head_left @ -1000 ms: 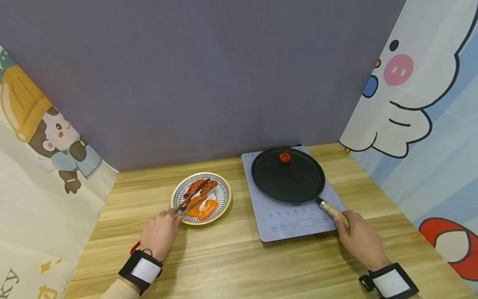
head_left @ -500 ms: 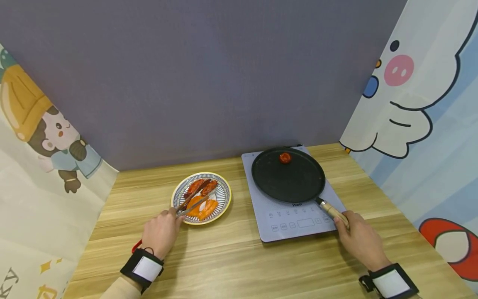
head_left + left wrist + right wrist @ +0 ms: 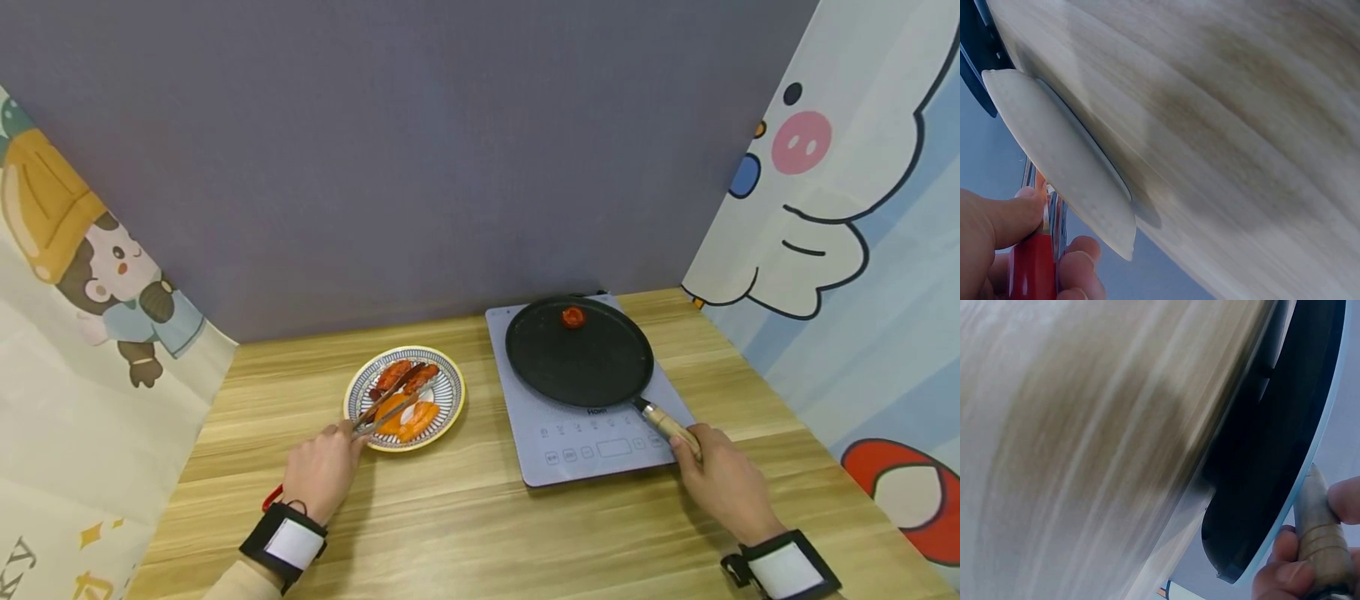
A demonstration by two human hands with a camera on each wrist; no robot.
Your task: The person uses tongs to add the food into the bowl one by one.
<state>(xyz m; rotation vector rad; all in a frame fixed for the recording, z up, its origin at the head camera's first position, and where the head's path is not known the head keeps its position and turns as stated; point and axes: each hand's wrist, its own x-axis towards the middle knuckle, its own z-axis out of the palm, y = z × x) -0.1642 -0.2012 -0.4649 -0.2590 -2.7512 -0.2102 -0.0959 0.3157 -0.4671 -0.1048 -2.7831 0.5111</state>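
Note:
My left hand (image 3: 321,467) grips red-handled metal tongs (image 3: 386,406) whose tips reach over a striped plate (image 3: 447,406) holding reddish and orange food pieces (image 3: 408,415). In the left wrist view, fingers (image 3: 997,219) pinch the red tongs handle (image 3: 1033,269) beside the plate's pale underside (image 3: 1060,156). My right hand (image 3: 723,479) holds the wooden handle (image 3: 670,426) of a black flat pan (image 3: 577,354) on a grey induction cooker (image 3: 592,433). A small red food piece (image 3: 573,317) lies at the pan's far edge. The right wrist view shows fingers (image 3: 1285,575) curled round the handle (image 3: 1322,537).
A wooden table (image 3: 480,517) carries everything. A grey wall (image 3: 420,167) stands behind, with cartoon-printed curtains at the left (image 3: 75,333) and right (image 3: 847,208) sides.
The tongs' tips shifted slightly over the plate's food. The right hand and pan stayed still.

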